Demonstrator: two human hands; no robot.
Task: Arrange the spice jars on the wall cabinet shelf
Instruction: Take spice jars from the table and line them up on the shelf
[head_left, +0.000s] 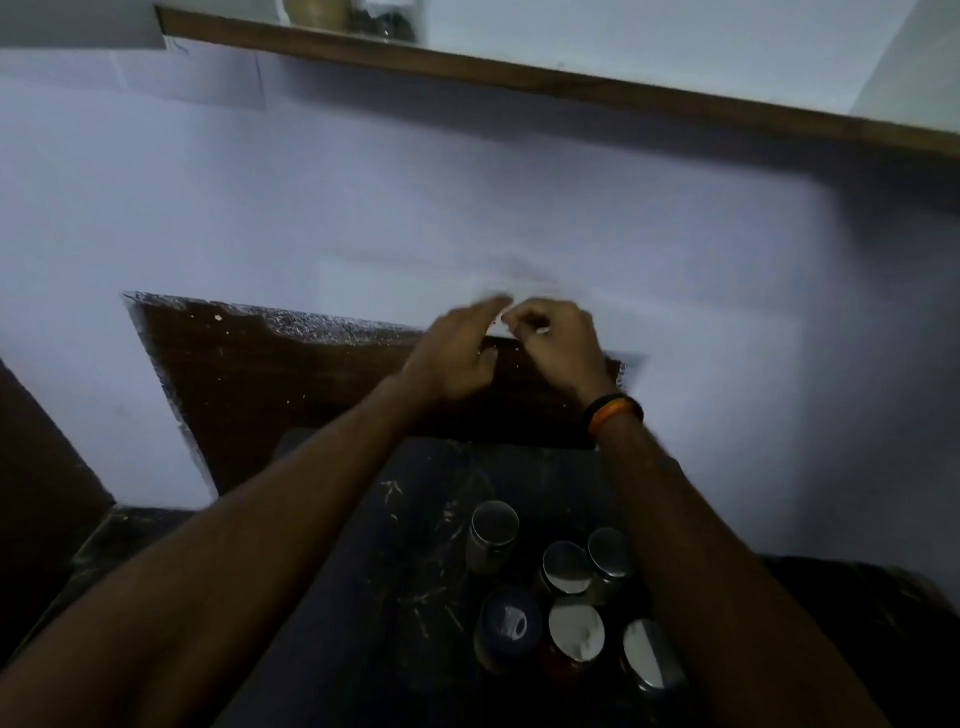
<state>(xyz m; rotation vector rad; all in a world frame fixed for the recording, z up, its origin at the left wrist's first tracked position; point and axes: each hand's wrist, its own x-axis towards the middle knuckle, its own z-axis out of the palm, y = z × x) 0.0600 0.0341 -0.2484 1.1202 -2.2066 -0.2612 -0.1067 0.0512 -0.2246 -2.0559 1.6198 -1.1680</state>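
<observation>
On the bench six jars wait while left hand, fingers straight, and right hand, curled, hover empty; next, grasp one for the shelf.

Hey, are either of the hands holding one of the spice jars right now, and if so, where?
No. All six spice jars stand untouched on the counter. The left hand looks empty; the right hand has curled fingers, but blur hides whether they pinch anything.

Motion blur smears both hands' fingertips; shelf jars, top edge, are cropped, perhaps two or three.
</observation>
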